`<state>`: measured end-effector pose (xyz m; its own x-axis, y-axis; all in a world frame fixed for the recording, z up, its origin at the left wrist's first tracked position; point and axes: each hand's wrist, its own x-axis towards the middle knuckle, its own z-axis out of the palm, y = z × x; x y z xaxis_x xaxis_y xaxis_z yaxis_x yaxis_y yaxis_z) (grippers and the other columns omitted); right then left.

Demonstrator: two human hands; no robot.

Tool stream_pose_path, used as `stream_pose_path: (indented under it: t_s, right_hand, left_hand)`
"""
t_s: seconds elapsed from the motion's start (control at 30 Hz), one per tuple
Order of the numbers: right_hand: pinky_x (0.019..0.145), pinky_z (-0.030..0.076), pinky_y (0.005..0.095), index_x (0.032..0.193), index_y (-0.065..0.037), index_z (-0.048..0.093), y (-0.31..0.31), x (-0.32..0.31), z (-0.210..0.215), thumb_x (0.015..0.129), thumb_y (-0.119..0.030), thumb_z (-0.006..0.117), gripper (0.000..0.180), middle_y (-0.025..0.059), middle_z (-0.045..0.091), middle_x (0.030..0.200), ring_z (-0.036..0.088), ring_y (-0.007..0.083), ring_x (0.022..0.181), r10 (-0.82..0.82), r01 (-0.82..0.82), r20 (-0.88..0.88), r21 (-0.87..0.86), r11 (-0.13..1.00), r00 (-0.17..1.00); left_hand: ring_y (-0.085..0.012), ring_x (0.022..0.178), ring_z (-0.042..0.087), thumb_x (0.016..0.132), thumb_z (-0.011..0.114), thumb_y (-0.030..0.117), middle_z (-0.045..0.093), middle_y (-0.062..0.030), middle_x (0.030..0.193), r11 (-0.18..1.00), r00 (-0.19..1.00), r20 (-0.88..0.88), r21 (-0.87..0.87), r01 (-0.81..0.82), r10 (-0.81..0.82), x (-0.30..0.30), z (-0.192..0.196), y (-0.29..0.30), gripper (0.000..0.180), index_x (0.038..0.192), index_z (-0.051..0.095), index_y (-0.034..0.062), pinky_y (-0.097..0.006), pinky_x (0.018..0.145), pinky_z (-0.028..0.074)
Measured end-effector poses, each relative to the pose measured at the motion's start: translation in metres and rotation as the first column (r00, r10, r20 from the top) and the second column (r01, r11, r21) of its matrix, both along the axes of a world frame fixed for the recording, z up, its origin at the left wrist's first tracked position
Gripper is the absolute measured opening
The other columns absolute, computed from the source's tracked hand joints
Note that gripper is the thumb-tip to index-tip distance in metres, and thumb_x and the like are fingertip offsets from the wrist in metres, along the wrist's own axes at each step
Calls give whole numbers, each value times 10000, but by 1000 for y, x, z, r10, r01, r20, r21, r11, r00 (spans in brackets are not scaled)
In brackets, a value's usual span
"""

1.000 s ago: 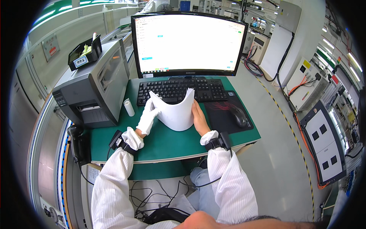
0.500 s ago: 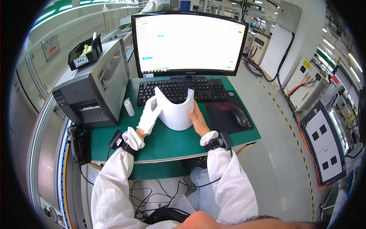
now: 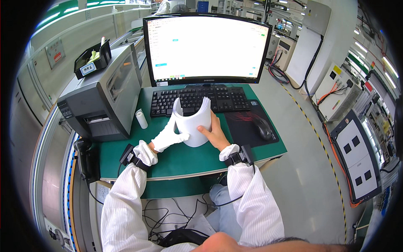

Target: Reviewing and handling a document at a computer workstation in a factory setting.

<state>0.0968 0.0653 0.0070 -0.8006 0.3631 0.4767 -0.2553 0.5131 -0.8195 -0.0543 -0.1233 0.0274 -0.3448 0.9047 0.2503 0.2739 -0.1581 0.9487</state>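
A stack of white paper sheets (image 3: pixel 192 126) is bent into a U in front of the keyboard (image 3: pixel 233 100), its curved side toward me and its fanned edges pointing up. My left hand (image 3: pixel 168 135), in a white glove, grips the stack's left side with the thumb across the front. On the right side, my bare right hand (image 3: pixel 216 132) is closed on the same stack, thumb pressed on its front face. Most fingers of both hands are hidden behind the paper. A small white roll (image 3: pixel 141 119) stands on the green table left of my left hand.
The monitor (image 3: pixel 205 50) stands behind the keyboard. At left is a grey label printer (image 3: pixel 98 101) with a black bin (image 3: pixel 92 59) on top; a black handheld scanner (image 3: pixel 85 159) sits below it. A mouse (image 3: pixel 262 127) lies on a black mat (image 3: pixel 242 134) at right.
The paper stack has been bent more tightly, its two sides drawn closer together. Both thumbs have moved onto its front face, and the stack sits slightly lower.
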Motion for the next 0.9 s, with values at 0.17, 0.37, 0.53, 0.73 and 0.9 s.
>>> stream_pose_path:
  t_s: [0.17, 0.37, 0.53, 0.73, 0.9]
  right_hand:
    - [1125, 287, 477, 1571, -65, 328, 4, 1, -5, 954, -583, 591, 848, 164, 456, 1372, 389, 337, 1249, -112, 112, -13, 238, 965, 994]
    - [1109, 267, 456, 1542, -57, 395, 0, 1, 2, 1053, -470, 442, 642, 124, 501, 1320, 420, 305, 1231, -47, 42, 51, 92, 995, 998]
    - [1069, 342, 413, 1540, -89, 421, 6, -4, -7, 1072, -403, 458, 565, 137, 566, 1241, 496, 316, 1161, -121, 127, -60, 120, 985, 991]
    - [1018, 453, 386, 1525, -59, 445, -3, 1, 8, 1070, -342, 519, 542, 164, 648, 1248, 612, 297, 1134, -52, 49, -21, -105, 993, 998]
    - [1115, 394, 370, 1536, -55, 433, -2, 1, 5, 1073, -339, 509, 549, 212, 583, 1421, 548, 297, 1332, 2, -7, -91, -49, 999, 996]
  left_hand:
    - [-291, 1489, 257, 687, 928, 335, 250, -179, 1618, 1000, 1000, 12, -26, -6, 7, 12, 4, 2, 1338, 1633, 15, 89, -425, 1198, 270]
    - [-300, 1416, 397, 669, 938, 357, 405, -196, 1521, 988, 971, -192, -36, -152, 143, 2, -4, 0, 1255, 1595, 167, 7, -399, 1174, 346]
    - [-268, 1301, 500, 702, 922, 377, 504, -170, 1402, 990, 983, -122, -23, -138, 134, 4, -8, 4, 1113, 1528, 288, -17, -393, 1114, 418]
    - [-235, 1284, 511, 720, 924, 360, 520, -135, 1396, 995, 993, -69, 5, -100, 100, 3, -8, 2, 1059, 1511, 316, 5, -390, 1097, 435]
    - [-222, 1276, 511, 715, 931, 349, 519, -117, 1394, 992, 986, -110, 36, -122, 125, 6, -6, 5, 1038, 1502, 337, 25, -390, 1083, 448]
